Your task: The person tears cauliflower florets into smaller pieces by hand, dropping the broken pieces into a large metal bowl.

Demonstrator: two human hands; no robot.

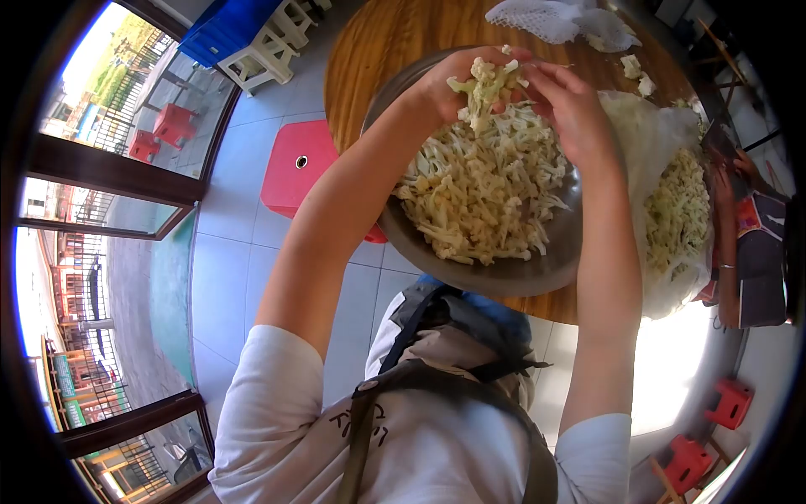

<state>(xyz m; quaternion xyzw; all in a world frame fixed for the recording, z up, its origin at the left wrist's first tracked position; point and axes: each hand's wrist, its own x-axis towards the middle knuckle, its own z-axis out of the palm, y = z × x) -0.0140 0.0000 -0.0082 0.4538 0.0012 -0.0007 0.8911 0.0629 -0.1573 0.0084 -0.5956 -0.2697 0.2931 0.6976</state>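
Observation:
A wide metal bowl (495, 281) on the wooden table holds a heap of cut cauliflower pieces (487, 193). Over the bowl's far side, my left hand (457, 84) is curled around a cauliflower floret (483, 91). My right hand (567, 105) is raised beside it, its fingertips near the top of the same floret; whether they pinch a piece is too small to tell. Right of the bowl, a clear plastic bag (625, 126) stands open with more cut cauliflower (678, 206) inside.
The round wooden table (361, 63) bears white netting (546, 18) and loose cauliflower bits (645, 84) at its far side. A red stool (294, 164) stands left of the table. Another person's arms (726, 244) are at the far right, beyond the bag.

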